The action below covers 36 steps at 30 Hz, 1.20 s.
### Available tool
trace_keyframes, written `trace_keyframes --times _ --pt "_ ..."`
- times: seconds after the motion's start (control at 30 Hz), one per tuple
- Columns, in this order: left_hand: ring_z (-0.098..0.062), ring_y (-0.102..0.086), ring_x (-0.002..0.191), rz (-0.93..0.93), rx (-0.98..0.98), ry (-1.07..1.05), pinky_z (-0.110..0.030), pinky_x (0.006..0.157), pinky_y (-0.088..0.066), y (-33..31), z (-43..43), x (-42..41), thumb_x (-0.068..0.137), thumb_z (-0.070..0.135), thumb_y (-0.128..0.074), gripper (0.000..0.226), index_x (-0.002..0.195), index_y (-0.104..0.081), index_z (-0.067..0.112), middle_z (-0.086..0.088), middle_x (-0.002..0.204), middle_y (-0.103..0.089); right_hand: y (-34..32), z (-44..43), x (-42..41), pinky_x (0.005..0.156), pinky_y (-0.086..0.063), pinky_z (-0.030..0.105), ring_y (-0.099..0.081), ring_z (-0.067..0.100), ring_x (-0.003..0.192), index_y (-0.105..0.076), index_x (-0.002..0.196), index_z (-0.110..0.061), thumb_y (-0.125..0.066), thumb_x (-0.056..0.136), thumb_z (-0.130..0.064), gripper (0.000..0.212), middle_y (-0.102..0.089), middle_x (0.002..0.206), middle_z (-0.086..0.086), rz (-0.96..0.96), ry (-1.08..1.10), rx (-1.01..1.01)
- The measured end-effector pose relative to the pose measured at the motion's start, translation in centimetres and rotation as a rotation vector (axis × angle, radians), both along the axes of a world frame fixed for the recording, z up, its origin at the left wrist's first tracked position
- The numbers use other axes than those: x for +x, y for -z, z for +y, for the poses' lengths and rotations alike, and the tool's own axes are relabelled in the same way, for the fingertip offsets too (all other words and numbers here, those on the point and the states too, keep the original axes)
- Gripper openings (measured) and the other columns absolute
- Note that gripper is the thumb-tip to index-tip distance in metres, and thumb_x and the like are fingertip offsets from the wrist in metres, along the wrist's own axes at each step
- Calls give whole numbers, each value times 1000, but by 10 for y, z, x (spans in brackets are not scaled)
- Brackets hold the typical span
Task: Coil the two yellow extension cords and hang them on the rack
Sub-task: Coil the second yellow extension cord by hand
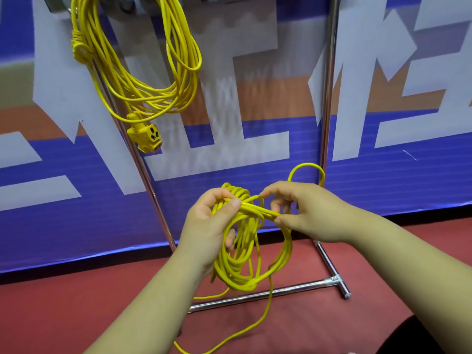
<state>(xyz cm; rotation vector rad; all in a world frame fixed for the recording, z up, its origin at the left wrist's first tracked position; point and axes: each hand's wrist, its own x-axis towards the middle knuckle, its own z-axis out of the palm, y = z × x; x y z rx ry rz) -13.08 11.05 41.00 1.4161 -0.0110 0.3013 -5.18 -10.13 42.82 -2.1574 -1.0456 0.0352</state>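
Observation:
One coiled yellow extension cord (143, 80) hangs from the top of the metal rack (328, 98) at upper left, its triple socket (146, 135) dangling below the loops. In front of the rack, my left hand (207, 226) grips the top of a second yellow cord's coil (242, 264), thumb pressed over the strands. My right hand (304, 213) pinches a strand of the same cord just right of the coil's top, and a small loop arcs above that hand. The coil's loops hang down between my forearms. A loose tail (255, 325) trails to the floor.
The rack's chrome uprights stand at left and right, with a floor bar and T-foot (334, 282) low on the red floor. A blue, white and orange banner (396, 187) stands right behind the rack.

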Motion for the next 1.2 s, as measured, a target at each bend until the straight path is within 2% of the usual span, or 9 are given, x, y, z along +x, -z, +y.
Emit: trace_keyframes --times 0.17,0.3,0.4,0.53,0.7,0.8,0.93,1.07,1.2 --pt "-17 -35 32 -33 41 -47 -23 40 -33 -1 6 2 75 17 -75 30 99 -56 16 -7 54 -51 8 6 2 67 -49 29 -56 9 70 -45 121 -37 -65 87 -16 45 -58 92 -13 -73 22 -109" --pt "-18 -36 33 -52 14 -100 -25 42 -34 -2 17 3 78 17 -73 24 96 -57 19 -8 59 -54 4 -3 6 71 -52 30 -62 9 78 -54 117 -35 -63 90 -11 36 -63 87 -9 -50 15 -82" --pt "-18 -36 34 -89 27 -174 -25 44 -36 -3 29 6 87 7 -73 22 94 -57 21 -8 58 -51 3 -13 10 75 -53 34 -62 7 82 -59 116 -38 -66 93 -22 29 -65 86 -12 -90 84 -176" --pt "-19 -39 33 -109 136 -284 -25 39 -37 -4 37 9 93 5 -66 16 96 -56 17 -8 50 -50 5 -17 12 71 -51 29 -61 5 78 -62 110 -38 -68 93 -29 20 -67 83 -14 -94 167 -130" --pt "-22 -42 37 -101 145 -415 -25 41 -39 3 44 15 93 11 -70 15 92 -57 21 -13 60 -54 14 -13 16 61 -45 23 -60 5 68 -65 99 -37 -67 85 -21 22 -68 80 -11 3 323 -130" --pt "-24 -41 39 -86 121 -434 -26 42 -39 6 49 18 93 13 -70 16 90 -58 23 -14 62 -55 14 -10 14 67 -50 28 -60 3 73 -66 105 -36 -64 81 -16 30 -68 82 -13 3 335 -154" --pt "-23 -39 41 -89 93 -463 -25 42 -37 8 53 21 94 11 -68 15 91 -57 21 -19 67 -54 20 -5 8 84 -52 34 -61 12 99 -62 119 -33 -60 84 -11 42 -70 99 -15 -91 243 -276" --pt "-23 -41 40 -85 92 -504 -26 41 -38 14 56 21 94 12 -69 14 93 -57 20 -14 61 -52 25 2 13 83 -43 34 -66 21 86 -54 122 -35 -54 82 -12 46 -71 90 -7 -378 446 -570" --pt "-23 -42 40 -65 88 -546 -27 42 -40 21 58 25 93 15 -70 15 91 -57 23 -12 57 -50 30 4 14 91 -38 40 -63 21 92 -57 120 -32 -59 80 -17 42 -65 84 -7 -236 555 -624"
